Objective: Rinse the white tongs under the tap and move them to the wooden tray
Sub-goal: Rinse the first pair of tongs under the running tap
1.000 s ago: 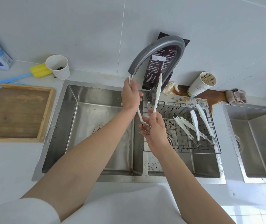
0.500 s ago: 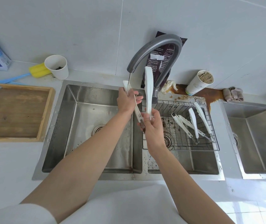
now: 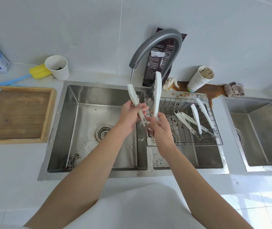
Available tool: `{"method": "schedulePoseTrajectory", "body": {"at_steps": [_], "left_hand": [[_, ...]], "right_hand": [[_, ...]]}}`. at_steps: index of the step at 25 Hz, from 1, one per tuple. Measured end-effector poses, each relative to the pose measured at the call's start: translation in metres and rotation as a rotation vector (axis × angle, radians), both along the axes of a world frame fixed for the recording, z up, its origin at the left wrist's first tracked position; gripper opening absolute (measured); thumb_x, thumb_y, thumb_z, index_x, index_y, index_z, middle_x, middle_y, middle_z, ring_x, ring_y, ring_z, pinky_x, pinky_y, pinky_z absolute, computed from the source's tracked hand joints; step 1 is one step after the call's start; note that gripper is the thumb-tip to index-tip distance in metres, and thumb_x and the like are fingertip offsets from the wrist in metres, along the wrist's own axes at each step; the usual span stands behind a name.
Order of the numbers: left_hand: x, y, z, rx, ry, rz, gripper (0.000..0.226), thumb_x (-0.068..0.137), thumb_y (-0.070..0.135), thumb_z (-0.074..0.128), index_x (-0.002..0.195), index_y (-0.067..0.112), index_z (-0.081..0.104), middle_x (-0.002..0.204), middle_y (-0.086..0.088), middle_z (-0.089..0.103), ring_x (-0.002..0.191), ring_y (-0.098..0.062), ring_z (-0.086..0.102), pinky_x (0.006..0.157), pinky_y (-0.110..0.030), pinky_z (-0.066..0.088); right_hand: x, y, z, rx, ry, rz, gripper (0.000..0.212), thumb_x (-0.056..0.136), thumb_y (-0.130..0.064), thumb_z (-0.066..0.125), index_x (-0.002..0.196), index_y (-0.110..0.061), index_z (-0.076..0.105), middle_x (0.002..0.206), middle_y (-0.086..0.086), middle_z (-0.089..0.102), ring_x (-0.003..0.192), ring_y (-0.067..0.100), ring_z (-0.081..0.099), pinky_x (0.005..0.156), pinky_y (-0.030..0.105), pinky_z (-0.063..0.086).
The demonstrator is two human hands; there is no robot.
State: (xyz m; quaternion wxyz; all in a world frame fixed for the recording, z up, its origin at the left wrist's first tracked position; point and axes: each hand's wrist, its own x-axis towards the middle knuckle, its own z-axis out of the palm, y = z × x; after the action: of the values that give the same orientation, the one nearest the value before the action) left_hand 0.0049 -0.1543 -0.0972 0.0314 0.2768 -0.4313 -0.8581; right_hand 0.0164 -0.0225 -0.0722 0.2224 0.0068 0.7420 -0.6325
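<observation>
Tongs (image 3: 156,93): white, spread in a V over the left basin (image 3: 85,116), one tip right under the tap (image 3: 156,38) and its thin stream.
Left hand (image 3: 129,115): curled round the left arm.
Right hand (image 3: 161,128): pinching the right arm, low down.
Wire basket (image 3: 189,145): spare tongs (image 3: 196,118) lying inside.
Wooden tray (image 3: 48,113): far left, well apart.

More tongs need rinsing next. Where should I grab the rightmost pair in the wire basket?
Probably pinch the rightmost tongs by their raised white tips, coming from above: they reach up to the wire basket's far rim, while the hinge end lies low beside the other pairs.
</observation>
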Motion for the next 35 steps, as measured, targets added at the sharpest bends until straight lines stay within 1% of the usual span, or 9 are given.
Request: {"method": "schedulePoseTrajectory", "body": {"at_steps": [5, 8, 12, 18, 23, 27, 29, 32, 35], "left_hand": [[0.016, 0.002, -0.01, 0.074, -0.041, 0.036, 0.023, 0.098, 0.006, 0.055, 0.12, 0.0, 0.056, 0.112, -0.017, 0.068, 0.095, -0.022, 0.071, 0.075, -0.028, 0.06], [0.025, 0.001, -0.013, 0.058, -0.073, 0.035, 0.03, 0.099, 0.009, 0.054, 0.128, 0.004, 0.055, 0.115, -0.016, 0.069, 0.099, -0.023, 0.071, 0.072, -0.028, 0.059], [0.038, -0.004, -0.018, 0.051, -0.091, -0.006, 0.033, 0.1, 0.015, 0.053, 0.132, 0.009, 0.053, 0.109, -0.013, 0.071, 0.096, -0.024, 0.072, 0.076, -0.037, 0.06], [0.05, -0.014, -0.024, -0.02, -0.106, -0.013, 0.035, 0.101, 0.016, 0.051, 0.136, 0.017, 0.049, 0.112, -0.01, 0.071, 0.102, -0.022, 0.071, 0.083, -0.038, 0.058], [0.054, -0.014, -0.027, -0.122, -0.17, 0.045, 0.029, 0.1, 0.014, 0.052, 0.13, 0.013, 0.055, 0.111, -0.009, 0.071, 0.105, -0.022, 0.069, 0.09, -0.038, 0.056], [0.054, -0.007, -0.032, -0.224, -0.256, 0.074, 0.028, 0.1, 0.014, 0.053, 0.127, 0.012, 0.058, 0.104, -0.005, 0.064, 0.103, -0.02, 0.067, 0.085, -0.033, 0.057], [0.054, -0.004, -0.039, -0.323, -0.306, 0.072, 0.021, 0.1, 0.013, 0.052, 0.119, 0.013, 0.061, 0.099, -0.005, 0.061, 0.095, -0.019, 0.065, 0.079, -0.031, 0.056], [0.054, 0.001, -0.051, -0.447, -0.39, 0.071, 0.013, 0.1, 0.01, 0.051, 0.098, 0.014, 0.063, 0.087, -0.007, 0.06, 0.083, -0.021, 0.058, 0.086, -0.047, 0.056], [0.059, 0.006, -0.064, -0.55, -0.468, 0.104, 0.016, 0.098, 0.006, 0.052, 0.093, 0.016, 0.064, 0.083, -0.003, 0.062, 0.081, -0.021, 0.059, 0.091, -0.054, 0.053]], "right_hand": [[0.006, 0.009, 0.001, 0.016, -0.035, -0.037, 0.033, 0.102, -0.014, 0.051, 0.135, -0.015, 0.046, 0.108, 0.006, 0.073, 0.091, 0.02, 0.069, 0.075, 0.029, 0.059], [0.013, 0.008, -0.002, -0.015, -0.052, -0.043, 0.032, 0.1, -0.006, 0.054, 0.13, -0.014, 0.047, 0.107, 0.013, 0.072, 0.092, 0.021, 0.071, 0.082, 0.043, 0.059], [0.021, 0.003, -0.007, -0.01, -0.042, -0.054, 0.027, 0.1, -0.008, 0.054, 0.116, -0.029, 0.049, 0.101, 0.007, 0.073, 0.087, 0.014, 0.072, 0.074, 0.033, 0.06], [0.015, 0.001, -0.019, 0.079, -0.066, -0.021, 0.032, 0.1, -0.013, 0.055, 0.13, -0.02, 0.045, 0.105, 0.003, 0.072, 0.095, 0.015, 0.072, 0.08, 0.031, 0.06], [0.003, 0.002, -0.028, 0.148, -0.031, 0.059, 0.018, 0.1, -0.015, 0.056, 0.117, -0.015, 0.055, 0.098, -0.004, 0.07, 0.082, 0.0, 0.07, 0.079, 0.035, 0.059], [-0.007, 0.002, -0.039, 0.227, -0.008, 0.12, 0.022, 0.099, -0.014, 0.055, 0.087, -0.033, 0.057, 0.086, -0.009, 0.063, 0.082, 0.011, 0.063, 0.084, 0.047, 0.058], [-0.009, 0.004, -0.048, 0.27, -0.008, 0.164, 0.023, 0.098, -0.012, 0.055, 0.081, -0.026, 0.058, 0.082, -0.004, 0.061, 0.081, 0.018, 0.061, 0.083, 0.052, 0.057], [-0.009, 0.007, -0.065, 0.321, -0.021, 0.241, 0.014, 0.098, -0.011, 0.053, 0.091, -0.017, 0.065, 0.087, 0.0, 0.066, 0.083, 0.021, 0.065, 0.082, 0.047, 0.059], [-0.008, 0.008, -0.079, 0.354, -0.01, 0.326, 0.019, 0.096, -0.01, 0.053, 0.113, -0.012, 0.063, 0.093, -0.002, 0.068, 0.086, 0.018, 0.066, 0.071, 0.028, 0.054]]}}
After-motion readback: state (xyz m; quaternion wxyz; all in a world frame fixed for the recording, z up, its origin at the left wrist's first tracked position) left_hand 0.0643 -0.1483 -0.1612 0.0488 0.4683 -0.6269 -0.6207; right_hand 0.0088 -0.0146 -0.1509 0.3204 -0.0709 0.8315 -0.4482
